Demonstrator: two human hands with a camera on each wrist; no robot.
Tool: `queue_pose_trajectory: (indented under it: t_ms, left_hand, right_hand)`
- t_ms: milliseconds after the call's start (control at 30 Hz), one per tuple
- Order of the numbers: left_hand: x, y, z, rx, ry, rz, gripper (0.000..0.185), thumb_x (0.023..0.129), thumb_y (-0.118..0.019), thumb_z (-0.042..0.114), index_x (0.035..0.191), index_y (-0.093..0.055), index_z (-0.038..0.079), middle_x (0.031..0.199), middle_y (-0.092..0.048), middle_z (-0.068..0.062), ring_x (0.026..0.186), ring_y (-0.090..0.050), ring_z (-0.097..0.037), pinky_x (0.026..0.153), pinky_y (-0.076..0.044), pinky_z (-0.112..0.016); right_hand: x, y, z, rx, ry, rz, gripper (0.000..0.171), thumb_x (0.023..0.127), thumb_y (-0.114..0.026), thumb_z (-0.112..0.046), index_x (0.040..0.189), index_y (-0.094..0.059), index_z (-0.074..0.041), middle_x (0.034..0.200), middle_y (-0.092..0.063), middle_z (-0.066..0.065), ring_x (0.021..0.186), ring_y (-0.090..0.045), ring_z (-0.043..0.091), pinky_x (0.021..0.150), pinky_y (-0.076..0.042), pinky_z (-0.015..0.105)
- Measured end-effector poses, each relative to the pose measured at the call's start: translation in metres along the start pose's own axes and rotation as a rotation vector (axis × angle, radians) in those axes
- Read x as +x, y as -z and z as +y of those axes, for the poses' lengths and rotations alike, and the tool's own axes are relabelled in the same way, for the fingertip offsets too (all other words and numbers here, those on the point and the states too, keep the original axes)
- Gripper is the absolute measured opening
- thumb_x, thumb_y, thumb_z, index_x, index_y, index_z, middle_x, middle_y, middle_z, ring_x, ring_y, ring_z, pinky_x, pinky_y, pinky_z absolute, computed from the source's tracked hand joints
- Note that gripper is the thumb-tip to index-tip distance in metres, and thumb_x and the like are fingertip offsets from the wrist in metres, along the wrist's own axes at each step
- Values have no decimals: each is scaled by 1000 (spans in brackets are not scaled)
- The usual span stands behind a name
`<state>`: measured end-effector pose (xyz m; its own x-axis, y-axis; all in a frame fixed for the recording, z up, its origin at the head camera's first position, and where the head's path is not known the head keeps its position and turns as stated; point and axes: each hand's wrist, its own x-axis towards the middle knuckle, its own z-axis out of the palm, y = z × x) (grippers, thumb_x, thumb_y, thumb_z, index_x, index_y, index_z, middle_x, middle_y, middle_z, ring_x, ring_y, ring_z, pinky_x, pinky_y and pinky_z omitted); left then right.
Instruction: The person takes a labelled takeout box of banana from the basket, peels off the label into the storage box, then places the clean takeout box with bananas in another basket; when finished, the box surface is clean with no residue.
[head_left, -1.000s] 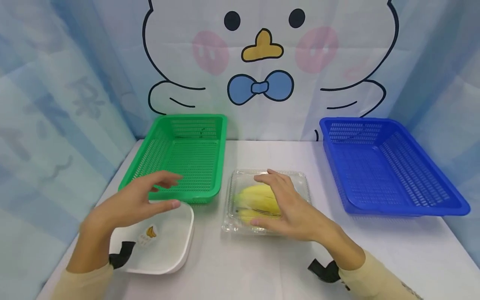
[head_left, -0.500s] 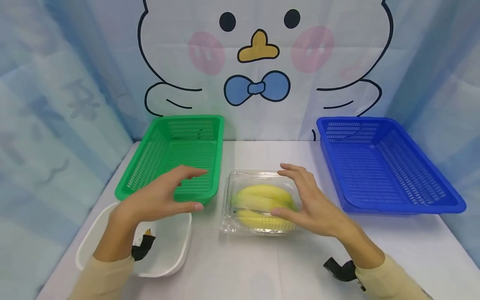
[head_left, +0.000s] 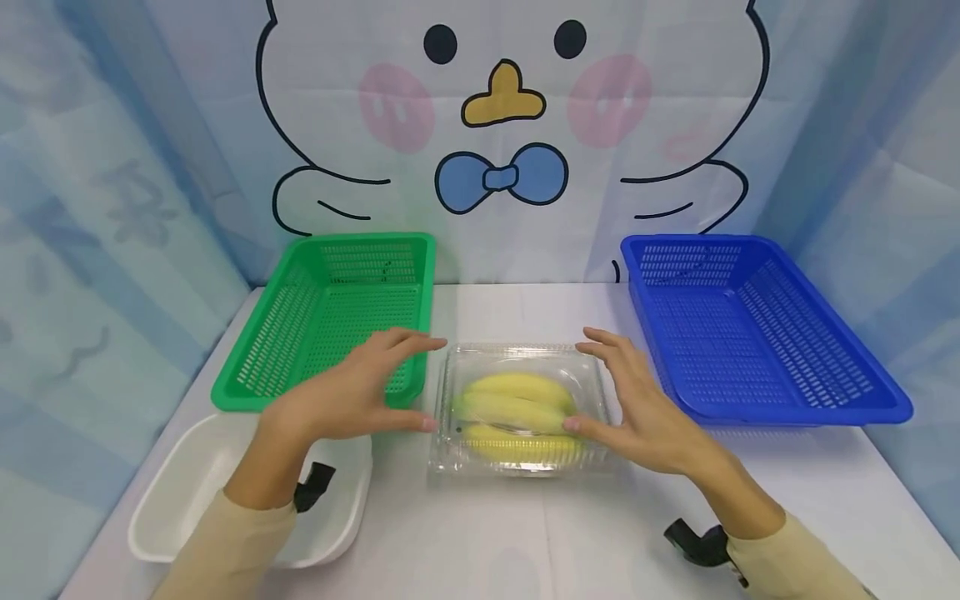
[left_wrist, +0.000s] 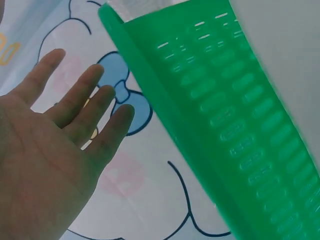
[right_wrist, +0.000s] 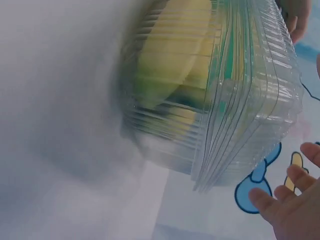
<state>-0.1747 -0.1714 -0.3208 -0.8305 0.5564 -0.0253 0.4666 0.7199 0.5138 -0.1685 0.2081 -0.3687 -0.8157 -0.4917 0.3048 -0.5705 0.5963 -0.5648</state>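
A clear plastic clamshell box (head_left: 447,454) with yellow bananas (head_left: 517,407) inside stands in the middle of the table. My left hand (head_left: 341,396) is near the box's left side, fingers extended and thumb apart, holding nothing. Beside the right part of the box hovers my right hand (head_left: 645,421), its thumb overlapping the box in the head view. The left wrist view has the left hand (left_wrist: 55,145) with spread fingers. From the right wrist, the box (right_wrist: 235,110) appears apart from the right hand's (right_wrist: 295,215) fingers. Contact at the box's left edge is unclear.
Behind the left hand is a green basket (head_left: 258,358). A white tub (head_left: 168,508) stands front left, partly under the left forearm. The blue basket (head_left: 750,333) is at the right. A printed cloth (head_left: 517,242) hangs behind the table.
My left hand has moved right, from above the white tub to the box's left side. The right hand has shifted right, off the bananas to the box's right side.
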Motion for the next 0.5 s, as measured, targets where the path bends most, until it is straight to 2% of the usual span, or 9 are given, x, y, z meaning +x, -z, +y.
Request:
queue_pose_trajectory:
  t_ms: [133,367,500]
  left_hand:
    - [9,-6,5,-10,8,-42,97,79,-85,56,159,-36,32,165,-28,-6,151,-27,-33,111,-39,-65]
    - [13,-17,10,-18,23,-95,103,75,-88,55,160,-34,34,168,-21,-6,153,-23,-34,109,-42,-63]
    - [16,-24,10,-10,2,-108,106,72,-89,56,160,-34,34,169,-20,-6,153,-24,-36,111,-41,-63]
  right_hand:
    - [-6,5,4,-15,-25,10,90,87,-83,-36,157,-30,-18,167,-22,9,151,-23,38,106,-33,75]
    - [-9,5,12,33,-32,1,87,89,-82,-33,157,-31,-13,166,-23,10,150,-25,35,109,-39,65]
    - [-10,4,16,37,-47,-7,89,89,-81,-36,158,-29,-17,167,-22,10,152,-24,36,109,-37,68]
